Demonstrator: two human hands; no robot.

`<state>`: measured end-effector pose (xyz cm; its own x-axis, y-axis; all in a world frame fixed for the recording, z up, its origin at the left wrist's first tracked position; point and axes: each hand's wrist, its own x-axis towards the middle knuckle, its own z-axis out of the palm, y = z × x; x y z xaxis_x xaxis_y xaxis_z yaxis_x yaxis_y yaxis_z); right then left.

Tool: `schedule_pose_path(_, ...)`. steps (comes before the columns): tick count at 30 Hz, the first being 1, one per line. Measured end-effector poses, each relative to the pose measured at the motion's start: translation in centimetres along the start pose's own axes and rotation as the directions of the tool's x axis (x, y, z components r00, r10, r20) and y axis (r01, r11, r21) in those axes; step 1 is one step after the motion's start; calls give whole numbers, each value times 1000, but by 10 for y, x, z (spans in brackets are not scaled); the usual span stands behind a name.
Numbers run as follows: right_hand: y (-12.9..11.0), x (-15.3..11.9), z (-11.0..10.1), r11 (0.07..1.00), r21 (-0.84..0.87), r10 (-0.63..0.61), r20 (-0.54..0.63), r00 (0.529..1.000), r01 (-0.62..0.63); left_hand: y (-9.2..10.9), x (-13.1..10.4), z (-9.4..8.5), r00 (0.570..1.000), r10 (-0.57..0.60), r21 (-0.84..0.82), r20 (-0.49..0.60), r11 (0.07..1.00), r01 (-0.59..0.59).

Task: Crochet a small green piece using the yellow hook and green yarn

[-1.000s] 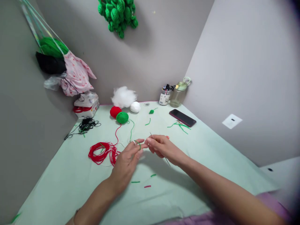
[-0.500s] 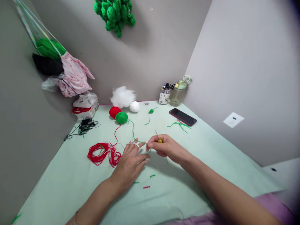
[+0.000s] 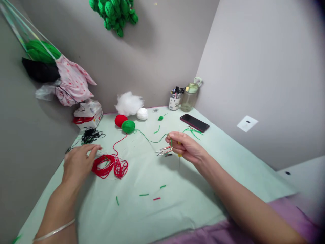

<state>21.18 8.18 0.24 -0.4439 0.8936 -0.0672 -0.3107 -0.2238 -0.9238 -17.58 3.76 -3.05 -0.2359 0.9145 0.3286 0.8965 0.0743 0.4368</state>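
Note:
My right hand [image 3: 186,145] is raised above the middle of the table. It is closed round a crochet hook [image 3: 179,155] with a yellow grip, and its fingertips pinch the green yarn [image 3: 154,141], which runs back to a green yarn ball [image 3: 128,126]. Small thread snips [image 3: 164,151] lie just beyond those fingers, partly hidden. My left hand [image 3: 78,164] is at the left, beside the looped red yarn [image 3: 108,166]. Its fingers are drawn together next to some white strands [image 3: 98,153]; whether it grips them is hidden.
Behind are a red yarn ball [image 3: 120,120], a white yarn ball [image 3: 142,114], stuffing [image 3: 129,103] and a small green piece [image 3: 160,118]. A black yarn tangle [image 3: 90,135] lies left. A phone [image 3: 195,122], pen cup [image 3: 174,101] and bottle [image 3: 189,99] stand right. Yarn scraps [image 3: 144,195] lie in front.
My left hand has left the right hand and moved far left, past the red yarn. The white strand round its fingers has come off. My right hand has risen slightly, uncovering the snips.

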Motion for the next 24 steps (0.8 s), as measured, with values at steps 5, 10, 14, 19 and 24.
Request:
schedule_pose_path(5,10,1,11,998,-3,60,8,998,-60,74,-26,10,958,38,-191,-283,977,-95)
schedule_pose_path(10,17,-2,20,990,-35,137,11,990,-137,137,-54,25,961,83,-713,265,688,137)
schedule_pose_path(14,21,-8,30,983,-69,173,13,985,-172,150,-63,33,927,139,-719,348,675,168)
schedule_pose_path(19,21,-13,39,976,-106,195,46,980,-189,139,-59,29,905,175,-689,389,707,159)
schedule_pose_path(24,14,-10,29,989,-53,137,1,991,-137,137,-67,40,785,400,-678,473,735,34)
